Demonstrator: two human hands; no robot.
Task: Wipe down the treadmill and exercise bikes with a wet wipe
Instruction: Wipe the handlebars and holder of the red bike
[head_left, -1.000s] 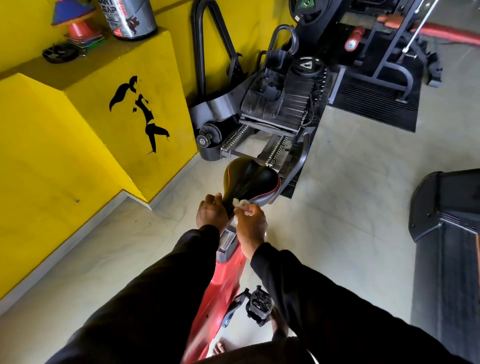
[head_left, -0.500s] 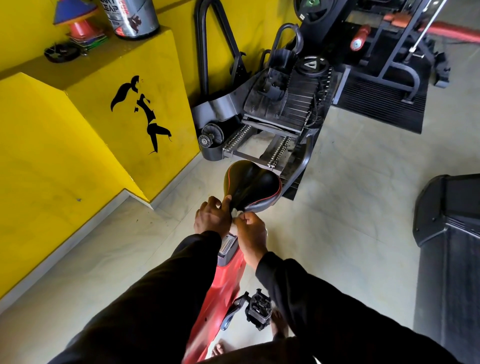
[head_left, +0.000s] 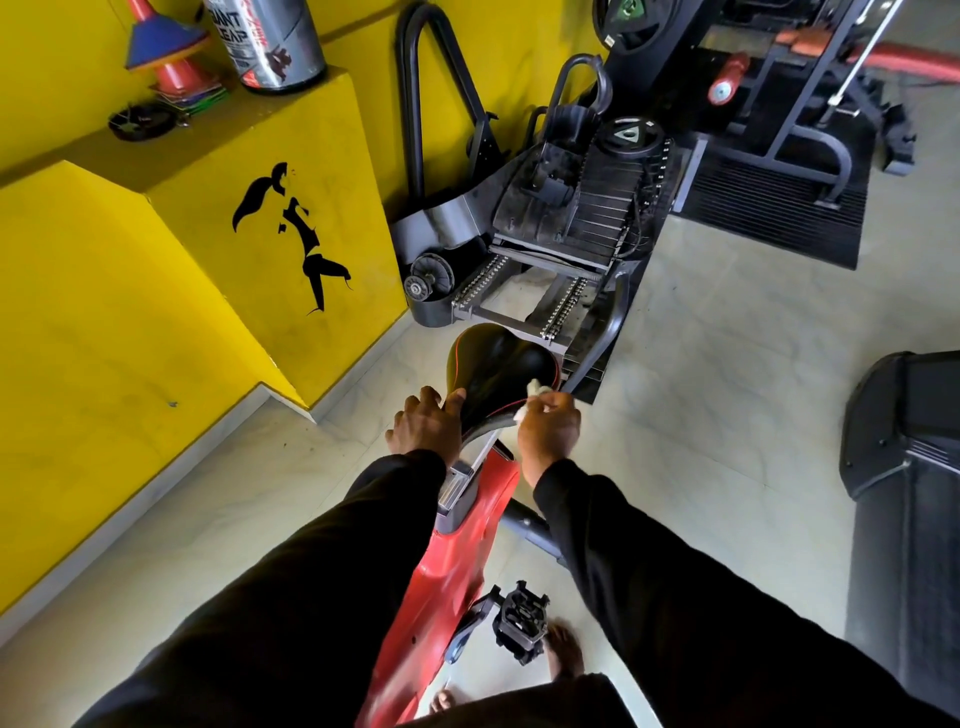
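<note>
1. Wet wipe (head_left: 531, 399): small white wad bunched in the right hand (head_left: 549, 427), whose fingers curl round it; it touches the right rear edge of the saddle (head_left: 497, 375).
2. Left hand (head_left: 423, 427): on the saddle's left side, thumb lying on the top surface, fingers curled over the edge. Reads as a bracing grip.
3. Saddle belongs to the red exercise bike (head_left: 451, 577); the frame runs from under the saddle back toward the person. Pedal (head_left: 519, 621) hangs below the saddle, close to a bare foot (head_left: 566, 652).
4. Judgement: step in hand is wiping the saddle. Do it well by holding the left-hand brace firm, spreading the wad flatter for more contact, and stroking along the rim and red piping.
5. Beyond the saddle: a black machine (head_left: 566, 218) against the yellow wall (head_left: 104, 291).
</note>
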